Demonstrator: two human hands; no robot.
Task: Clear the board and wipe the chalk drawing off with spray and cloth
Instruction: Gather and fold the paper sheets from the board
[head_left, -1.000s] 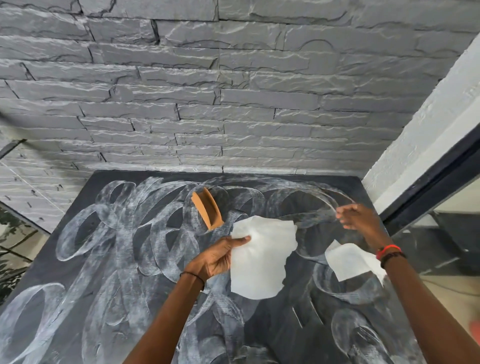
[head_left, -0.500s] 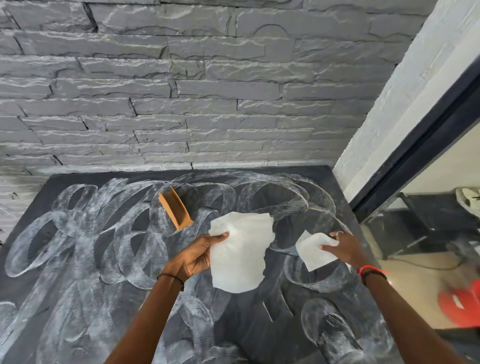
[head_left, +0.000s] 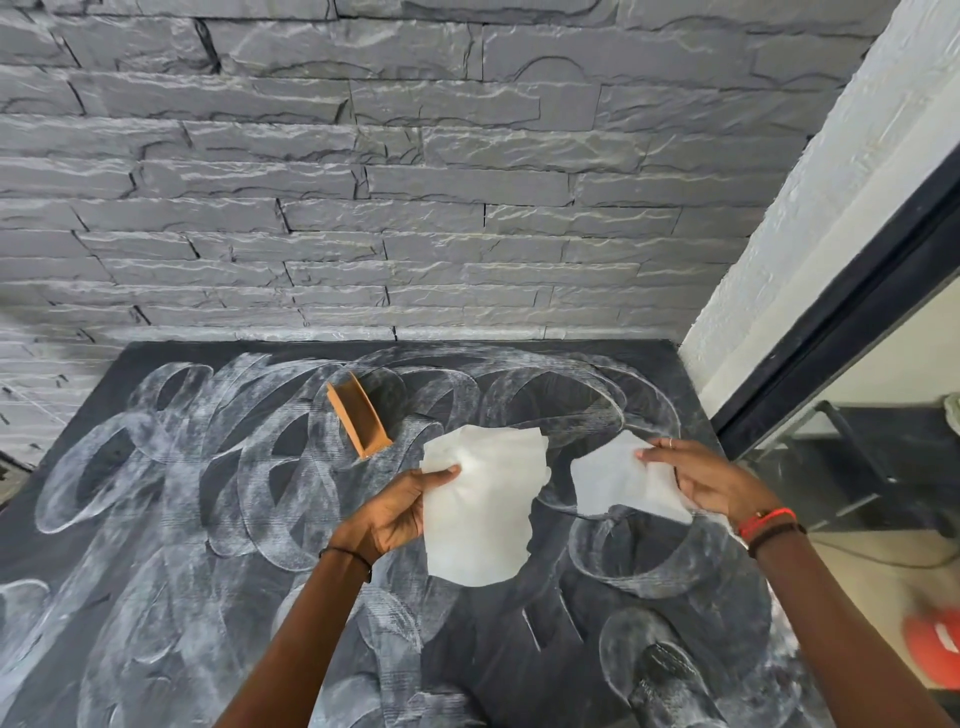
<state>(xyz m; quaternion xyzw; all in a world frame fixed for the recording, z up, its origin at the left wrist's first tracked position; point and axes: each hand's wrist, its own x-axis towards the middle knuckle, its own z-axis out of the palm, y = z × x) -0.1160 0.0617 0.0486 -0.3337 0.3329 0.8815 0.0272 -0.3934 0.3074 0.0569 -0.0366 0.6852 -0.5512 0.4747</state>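
Right hand (head_left: 711, 486) now holds small sheet (head_left: 613, 483) (left hand (head_left: 392, 517): large sheet (head_left: 480, 519)).

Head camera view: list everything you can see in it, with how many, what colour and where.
chalkboard: one, black, below the stone wall
chalk drawing: one, white loops, all over the chalkboard
block: one, orange-brown, on the chalkboard's far part
larger sheet: one, white, over the chalkboard's middle
smaller sheet: one, white, right of the larger sheet
stone wall: one, grey, behind the chalkboard
pillar: one, white, right
frame: one, black, beside the pillar
red object: one, blurred, right edge
left hand: pinches the larger sheet
right hand: holds the smaller sheet
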